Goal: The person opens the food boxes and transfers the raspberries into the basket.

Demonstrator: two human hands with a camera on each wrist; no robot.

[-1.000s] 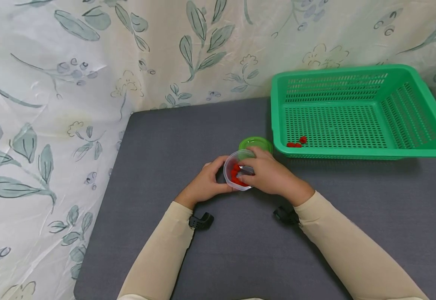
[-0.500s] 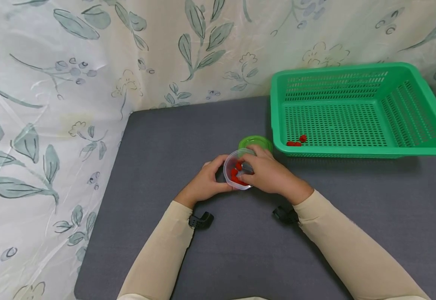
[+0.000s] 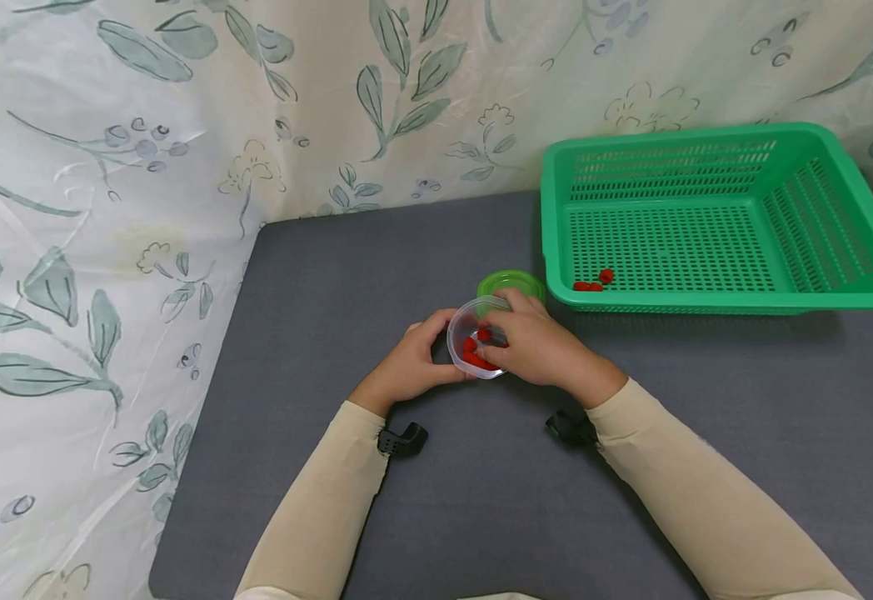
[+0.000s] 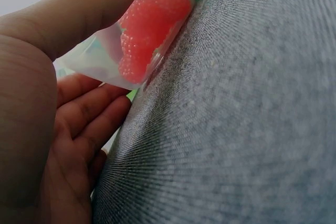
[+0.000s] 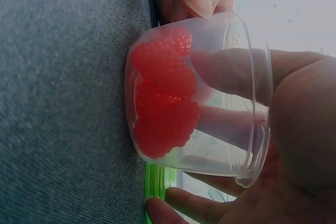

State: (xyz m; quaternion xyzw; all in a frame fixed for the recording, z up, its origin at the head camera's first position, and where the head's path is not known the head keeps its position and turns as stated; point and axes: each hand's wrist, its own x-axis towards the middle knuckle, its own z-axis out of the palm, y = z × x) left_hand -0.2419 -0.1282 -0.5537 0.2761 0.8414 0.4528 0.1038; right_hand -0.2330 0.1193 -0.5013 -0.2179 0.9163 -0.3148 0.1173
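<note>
A clear plastic cup [image 3: 461, 350] stands on the table with several red raspberries [image 5: 165, 114] in its bottom. My left hand [image 3: 414, 367] grips its left side, the thumb [image 4: 100, 6] on the near wall and the fingers [image 4: 89, 108] round the far side. From the right, my right hand [image 3: 545, 342] reaches over the rim; its thumb and index finger are inside and pinch a raspberry [image 3: 485, 334]. Its other fingers stay outside the cup, close to a round green lid [image 3: 511, 282] lying just behind.
A large green slotted basket [image 3: 721, 298] stands at the back right, with several raspberries [image 3: 606, 276] in its near left corner. A floral cloth [image 3: 316, 108] hangs behind and to the left of the grey table [image 3: 376, 258].
Inside the cup, one raspberry has shifted slightly right, toward my right index finger and thumb. The left hand keeps its hold, and the cup stays in place.
</note>
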